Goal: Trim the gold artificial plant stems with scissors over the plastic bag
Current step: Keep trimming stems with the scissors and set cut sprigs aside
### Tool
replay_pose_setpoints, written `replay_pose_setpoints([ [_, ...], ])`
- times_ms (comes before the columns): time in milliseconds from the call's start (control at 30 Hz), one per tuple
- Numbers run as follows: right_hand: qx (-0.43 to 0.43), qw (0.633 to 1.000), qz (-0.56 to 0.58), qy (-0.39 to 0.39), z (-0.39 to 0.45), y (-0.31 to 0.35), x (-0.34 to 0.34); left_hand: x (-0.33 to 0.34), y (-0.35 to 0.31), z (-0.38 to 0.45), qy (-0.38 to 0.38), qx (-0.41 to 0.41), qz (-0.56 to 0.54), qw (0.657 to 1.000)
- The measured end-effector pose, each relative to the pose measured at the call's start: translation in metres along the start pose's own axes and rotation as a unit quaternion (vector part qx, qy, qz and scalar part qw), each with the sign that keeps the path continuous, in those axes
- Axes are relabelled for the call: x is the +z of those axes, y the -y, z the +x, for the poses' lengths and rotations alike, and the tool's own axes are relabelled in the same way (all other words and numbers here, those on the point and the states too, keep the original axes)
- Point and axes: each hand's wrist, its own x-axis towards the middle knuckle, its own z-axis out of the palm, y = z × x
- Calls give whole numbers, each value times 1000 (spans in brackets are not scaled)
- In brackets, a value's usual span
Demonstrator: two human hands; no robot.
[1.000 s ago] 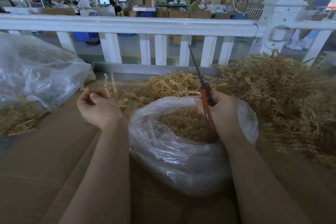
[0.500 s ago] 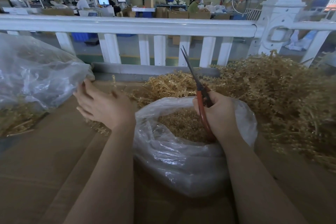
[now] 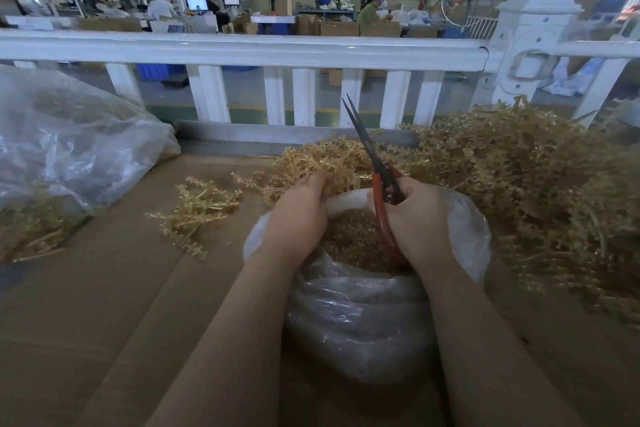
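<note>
A clear plastic bag (image 3: pixel 360 315) with gold trimmings inside stands open on the cardboard between my forearms. My right hand (image 3: pixel 415 218) grips the orange-handled scissors (image 3: pixel 375 163), blades pointing up and away, slightly parted. My left hand (image 3: pixel 301 211) reaches over the bag's far rim and holds gold stems (image 3: pixel 311 163) from the pile behind the bag. A big heap of gold artificial plant stems (image 3: pixel 519 177) fills the right side. A few loose gold stems (image 3: pixel 197 208) lie on the cardboard to the left.
A large clear bag (image 3: pixel 69 149) with gold stems lies at the far left. A white railing (image 3: pixel 242 48) runs across behind the cardboard surface (image 3: pixel 86 322). People work at tables in the hall beyond.
My left hand has let go of stems at the left, which now lie on the cardboard, and moved right to the pile behind the bag. The scissors stayed over the bag.
</note>
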Motion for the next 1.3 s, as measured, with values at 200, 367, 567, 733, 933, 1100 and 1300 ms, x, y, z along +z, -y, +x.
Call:
replay_pose_setpoints([
  [200, -26, 998, -51, -2, -1, 1, 0, 2, 1, 5, 75, -47, 39, 995],
  [367, -20, 998, -57, 3, -1, 3, 1, 1, 3, 5, 123, -56, 48, 990],
  [567, -5, 999, -53, 8, -2, 5, 1, 2, 8, 2, 96, -28, 25, 995],
  [733, 8, 999, -30, 6, -1, 3, -1, 0, 3, 1, -54, -84, -114, 988],
  [933, 20, 999, 18, -19, 1, 2, -1, -21, -10, -1, -141, -111, -469, 865],
  [1100, 21, 997, 62, -27, 1, 3, -4, -38, -13, 7, -160, -113, -585, 787],
  [1300, 20, 970, 243, 15, -4, 11, -13, -34, -15, 5, -98, -137, -608, 776],
])
